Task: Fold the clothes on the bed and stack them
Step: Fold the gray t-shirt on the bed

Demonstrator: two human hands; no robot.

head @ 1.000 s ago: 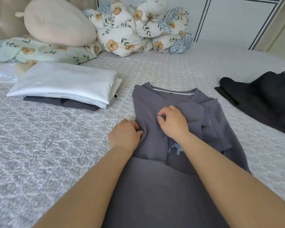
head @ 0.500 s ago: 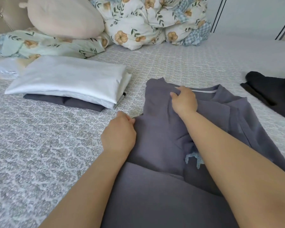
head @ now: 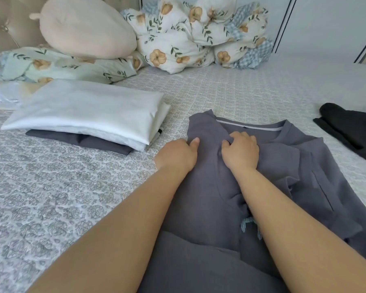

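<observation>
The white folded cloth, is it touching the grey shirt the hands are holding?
Apart. The head view shows patterned bedspread between the white folded cloth and the grey shirt.

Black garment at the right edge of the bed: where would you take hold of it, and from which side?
Grip the black garment at its near-left corner, coming from the left. That corner lies flat on the bed nearest the grey shirt and both hands; the rest runs out of frame, so its shape there cannot be judged.
</observation>
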